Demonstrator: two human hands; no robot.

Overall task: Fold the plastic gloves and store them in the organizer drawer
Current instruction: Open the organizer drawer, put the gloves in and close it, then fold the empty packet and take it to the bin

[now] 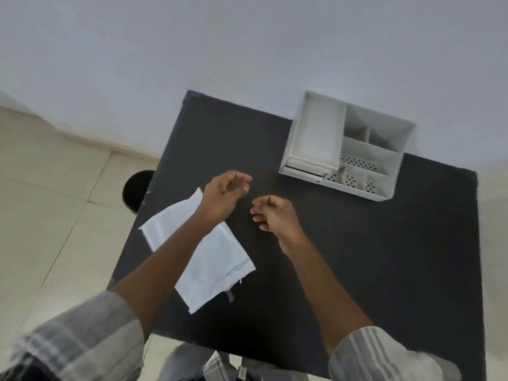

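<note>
A flat white plastic packet (217, 266), probably the gloves, lies on the left half of the black table (371, 257), partly hidden under my left forearm. My left hand (224, 198) hovers just past the packet's far corner, fingers curled towards the thumb, nothing visible in it. My right hand (275, 217) floats close beside it over the table's middle, curled into a loose fist with nothing seen inside. The white organizer (393, 171) stands at the back right; its low drawer (305, 169) at the front left looks slightly pulled out.
The organizer has an open tray on the left and several compartments on the right, two with perforated floors. A round black object (134, 191) sits on the tiled floor left of the table. A pale wall rises behind the table.
</note>
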